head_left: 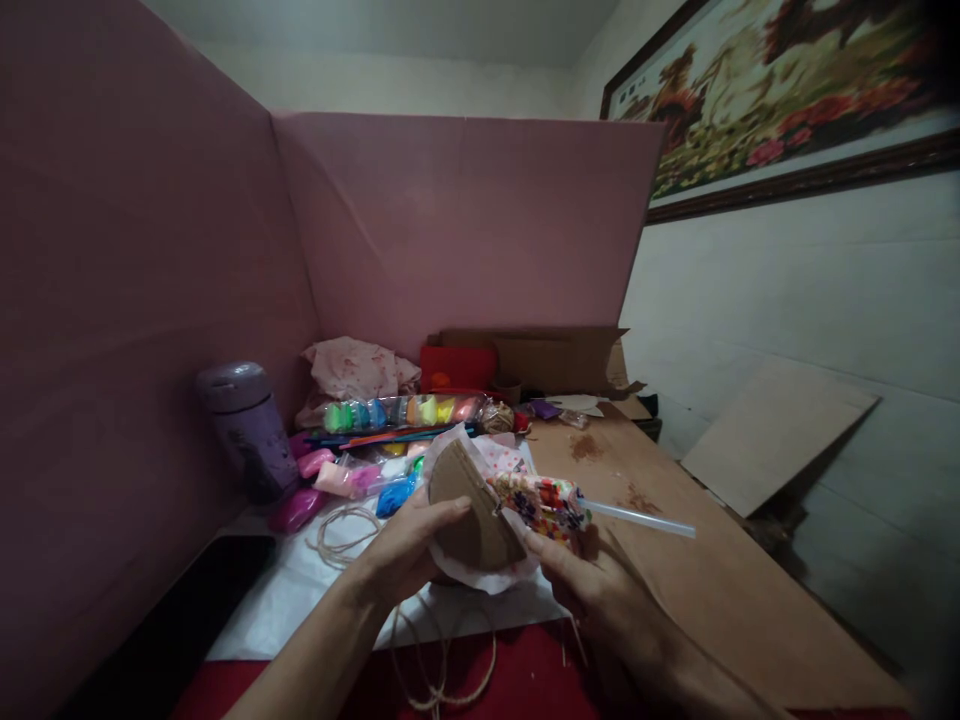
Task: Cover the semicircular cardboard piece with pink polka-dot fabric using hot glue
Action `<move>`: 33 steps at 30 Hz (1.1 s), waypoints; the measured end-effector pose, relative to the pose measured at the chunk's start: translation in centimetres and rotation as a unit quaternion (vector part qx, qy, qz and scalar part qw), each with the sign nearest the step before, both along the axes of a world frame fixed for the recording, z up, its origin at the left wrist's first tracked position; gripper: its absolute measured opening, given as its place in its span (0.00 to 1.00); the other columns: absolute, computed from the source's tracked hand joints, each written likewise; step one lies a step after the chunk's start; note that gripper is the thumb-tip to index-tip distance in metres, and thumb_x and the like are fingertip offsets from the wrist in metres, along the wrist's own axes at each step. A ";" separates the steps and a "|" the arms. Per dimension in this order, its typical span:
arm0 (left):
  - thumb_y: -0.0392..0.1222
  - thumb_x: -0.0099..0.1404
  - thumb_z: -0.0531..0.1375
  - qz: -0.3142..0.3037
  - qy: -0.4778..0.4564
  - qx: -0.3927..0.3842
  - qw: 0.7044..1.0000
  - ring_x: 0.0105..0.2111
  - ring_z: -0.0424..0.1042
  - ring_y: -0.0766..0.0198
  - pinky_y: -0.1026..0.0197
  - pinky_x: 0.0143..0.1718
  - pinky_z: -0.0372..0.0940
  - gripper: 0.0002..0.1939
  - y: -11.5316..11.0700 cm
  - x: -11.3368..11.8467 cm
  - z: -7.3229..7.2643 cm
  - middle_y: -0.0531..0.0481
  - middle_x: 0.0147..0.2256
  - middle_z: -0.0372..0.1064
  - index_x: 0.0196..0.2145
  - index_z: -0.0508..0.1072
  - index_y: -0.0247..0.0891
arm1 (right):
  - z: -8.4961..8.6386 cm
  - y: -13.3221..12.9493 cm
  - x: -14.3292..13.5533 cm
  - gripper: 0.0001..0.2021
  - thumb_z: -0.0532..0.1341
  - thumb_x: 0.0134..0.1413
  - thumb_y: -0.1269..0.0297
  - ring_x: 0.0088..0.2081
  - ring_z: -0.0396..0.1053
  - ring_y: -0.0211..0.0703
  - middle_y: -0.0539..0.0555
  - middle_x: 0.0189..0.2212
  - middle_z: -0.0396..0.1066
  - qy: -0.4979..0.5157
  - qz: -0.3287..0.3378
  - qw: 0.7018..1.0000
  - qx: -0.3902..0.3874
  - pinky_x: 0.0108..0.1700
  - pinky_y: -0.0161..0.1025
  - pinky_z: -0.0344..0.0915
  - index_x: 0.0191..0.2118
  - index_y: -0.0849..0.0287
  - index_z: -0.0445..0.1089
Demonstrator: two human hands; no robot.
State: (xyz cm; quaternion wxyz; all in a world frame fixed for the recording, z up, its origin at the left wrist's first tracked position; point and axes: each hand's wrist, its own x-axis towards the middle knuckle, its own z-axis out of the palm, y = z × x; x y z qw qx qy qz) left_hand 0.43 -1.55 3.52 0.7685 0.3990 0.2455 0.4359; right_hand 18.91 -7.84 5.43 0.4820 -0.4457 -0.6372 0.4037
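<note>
My left hand (409,545) pinches a brown cardboard piece (469,520) with a curved edge, thumb on its face. White cloth or paper sticks out around its rim, and a pink-dotted part shows behind it. My right hand (600,580) is closed around a flower-patterned object (551,500), close against the cardboard's right edge; my right thumb is at the white rim. From the object's far end juts a translucent stick (637,516), much like a glue stick. Its exact kind is partly hidden by my fingers. Loops of twine (480,680) hang below my hands.
A purple bottle (251,430) stands at left beside a dark flat panel (187,610). Behind my hands lie colored clay packs (405,412), a twine ball (495,416) and a twine coil (341,540). Cardboard (675,580) covers the right side; pink partitions (465,220) rise behind.
</note>
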 end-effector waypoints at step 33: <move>0.32 0.54 0.61 -0.023 0.027 -0.002 0.999 0.32 0.73 0.59 0.57 0.38 0.66 0.15 -0.3 0.3 -0.4 0.42 0.35 0.75 0.41 0.72 0.32 | 2.2 0.0 0.0 0.12 0.54 0.55 0.60 0.40 0.69 0.47 0.50 0.32 0.74 0.021 0.063 0.998 -0.008 0.45 0.46 0.65 0.40 0.52 0.74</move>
